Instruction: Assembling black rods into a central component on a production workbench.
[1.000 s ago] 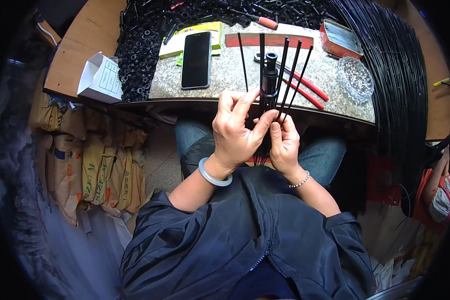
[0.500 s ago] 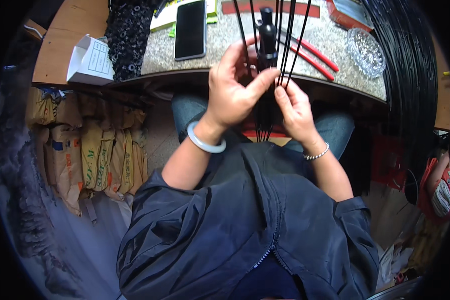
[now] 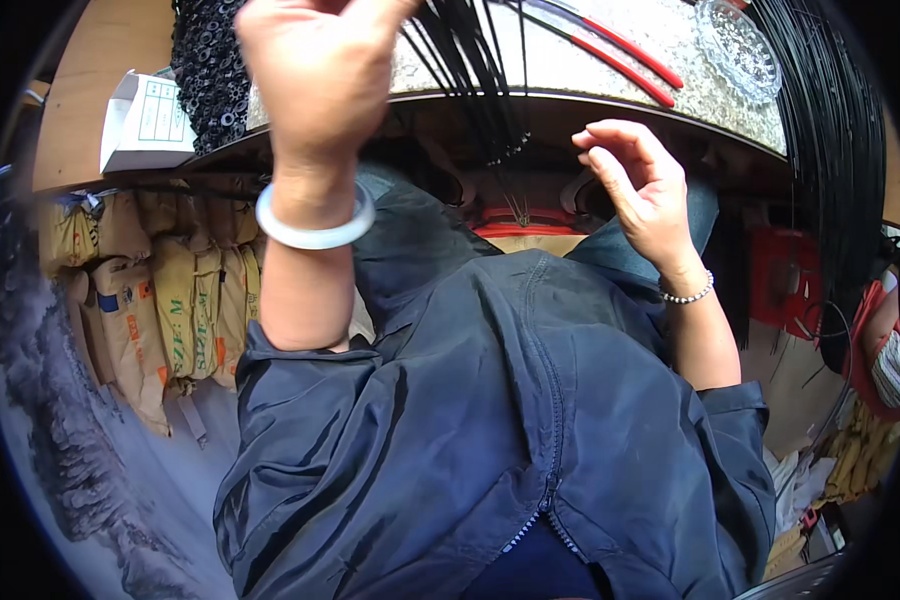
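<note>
My left hand (image 3: pixel 315 90), wearing a pale bangle, is raised at the upper left, its fingertips cut off by the top edge. Beside its thumb, a bundle of thin black ribs from an umbrella frame (image 3: pixel 470 60) slants down over the table edge. The hand looks closed on this frame, though the grip itself is out of sight. Apart from the frame, my right hand (image 3: pixel 650 195) hovers above my right thigh. Its thumb and curved fingers are apart, with nothing between them.
Red-handled pliers (image 3: pixel 620 65) lie on the speckled tabletop (image 3: pixel 570 75), near a clear glass dish (image 3: pixel 738 50). Long black rods (image 3: pixel 825 130) hang over the right side. At the left are a white box (image 3: pixel 150 120), small black parts (image 3: pixel 210 80) and brown paper packages (image 3: pixel 130 310).
My left hand has moved up and left with the umbrella frame, which now tilts. My right hand has let go of the ribs and drawn back to the right, opening.
</note>
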The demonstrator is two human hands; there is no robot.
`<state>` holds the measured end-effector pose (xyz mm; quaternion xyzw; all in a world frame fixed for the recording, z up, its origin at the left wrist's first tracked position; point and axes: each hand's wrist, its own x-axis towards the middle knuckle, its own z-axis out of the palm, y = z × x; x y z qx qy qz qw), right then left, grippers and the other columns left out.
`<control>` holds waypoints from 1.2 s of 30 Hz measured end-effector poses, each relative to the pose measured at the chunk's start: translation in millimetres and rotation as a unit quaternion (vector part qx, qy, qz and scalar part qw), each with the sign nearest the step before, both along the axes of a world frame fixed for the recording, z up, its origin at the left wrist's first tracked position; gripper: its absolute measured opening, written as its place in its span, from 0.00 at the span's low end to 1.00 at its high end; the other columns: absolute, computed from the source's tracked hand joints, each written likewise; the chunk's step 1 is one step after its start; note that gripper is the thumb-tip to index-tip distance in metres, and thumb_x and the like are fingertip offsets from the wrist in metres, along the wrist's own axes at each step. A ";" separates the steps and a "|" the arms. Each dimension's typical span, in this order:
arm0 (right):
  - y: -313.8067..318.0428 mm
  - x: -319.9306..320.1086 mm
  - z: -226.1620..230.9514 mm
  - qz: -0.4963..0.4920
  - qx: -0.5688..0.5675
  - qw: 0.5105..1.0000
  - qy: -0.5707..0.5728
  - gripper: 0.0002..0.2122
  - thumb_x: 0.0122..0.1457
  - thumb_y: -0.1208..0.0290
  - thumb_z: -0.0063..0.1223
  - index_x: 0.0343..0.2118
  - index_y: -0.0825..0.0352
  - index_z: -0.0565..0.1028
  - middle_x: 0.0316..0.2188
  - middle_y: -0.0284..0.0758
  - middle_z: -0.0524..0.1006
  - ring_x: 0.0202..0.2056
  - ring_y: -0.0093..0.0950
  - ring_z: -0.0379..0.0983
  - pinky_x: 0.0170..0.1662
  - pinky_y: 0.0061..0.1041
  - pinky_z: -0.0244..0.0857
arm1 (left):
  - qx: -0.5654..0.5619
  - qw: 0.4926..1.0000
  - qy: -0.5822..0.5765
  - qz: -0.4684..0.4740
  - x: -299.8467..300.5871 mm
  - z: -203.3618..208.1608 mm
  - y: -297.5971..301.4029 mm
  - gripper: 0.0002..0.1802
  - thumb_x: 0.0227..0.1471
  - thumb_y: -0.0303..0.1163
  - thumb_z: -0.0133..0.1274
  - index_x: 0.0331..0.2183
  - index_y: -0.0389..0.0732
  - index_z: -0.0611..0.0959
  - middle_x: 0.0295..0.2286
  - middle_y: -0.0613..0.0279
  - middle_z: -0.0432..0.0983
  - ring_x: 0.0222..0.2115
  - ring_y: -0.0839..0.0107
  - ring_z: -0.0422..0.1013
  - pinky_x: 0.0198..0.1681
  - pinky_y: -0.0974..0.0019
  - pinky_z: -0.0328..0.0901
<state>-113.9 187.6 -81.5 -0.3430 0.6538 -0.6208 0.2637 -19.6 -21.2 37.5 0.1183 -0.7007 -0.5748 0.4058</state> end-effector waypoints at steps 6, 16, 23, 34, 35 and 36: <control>21.3 -7.4 -6.0 -0.027 0.062 0.995 -0.077 0.08 0.59 0.77 0.48 0.41 0.70 0.72 0.34 0.33 0.76 0.34 0.17 0.72 0.41 0.17 0.66 | -0.041 0.998 0.047 -0.009 -4.4 20.8 -12.1 0.08 0.50 0.23 0.54 0.36 0.33 0.78 0.28 0.65 0.77 0.26 0.81 0.71 0.31 0.80 0.65; 30.7 -8.0 -9.7 -0.027 0.108 0.994 -0.008 0.07 0.57 0.75 0.51 0.39 0.67 0.73 0.33 0.31 0.76 0.34 0.17 0.72 0.41 0.16 0.66 | -0.054 0.997 0.057 -0.015 -11.4 22.2 -13.3 0.08 0.51 0.23 0.54 0.36 0.34 0.78 0.28 0.64 0.77 0.25 0.80 0.72 0.30 0.81 0.66; 4.4 31.5 -10.3 -0.005 0.047 0.988 0.147 0.13 0.45 0.76 0.63 0.35 0.66 0.75 0.23 0.29 0.69 0.21 0.16 0.64 0.27 0.16 0.62 | -0.006 1.000 0.009 -0.019 -17.7 21.3 14.6 0.08 0.51 0.24 0.53 0.37 0.36 0.77 0.26 0.70 0.73 0.23 0.86 0.66 0.27 0.83 0.61; -21.2 49.5 -25.2 -0.048 0.031 0.986 0.156 0.06 0.49 0.75 0.61 0.28 0.67 0.75 0.18 0.27 0.70 0.15 0.13 0.59 0.19 0.14 0.55 | -0.088 0.993 -0.069 -0.044 -17.1 -48.5 31.7 0.13 0.50 0.24 0.56 0.39 0.35 0.74 0.32 0.65 0.75 0.32 0.83 0.69 0.36 0.77 0.65; -22.1 49.7 -26.8 -0.045 0.030 0.986 0.156 0.06 0.49 0.75 0.61 0.28 0.67 0.75 0.18 0.27 0.70 0.15 0.13 0.59 0.19 0.14 0.55 | -0.079 0.993 -0.060 -0.057 -15.6 -59.7 27.8 0.13 0.50 0.26 0.56 0.39 0.36 0.73 0.32 0.66 0.75 0.32 0.83 0.69 0.36 0.78 0.64; -23.1 48.8 -28.9 -0.052 0.029 0.985 0.162 0.06 0.49 0.75 0.61 0.28 0.68 0.75 0.18 0.27 0.70 0.15 0.13 0.59 0.19 0.14 0.55 | -0.067 0.994 -0.052 -0.073 -17.0 -62.1 26.9 0.14 0.51 0.27 0.56 0.39 0.36 0.73 0.31 0.67 0.74 0.31 0.83 0.69 0.36 0.78 0.64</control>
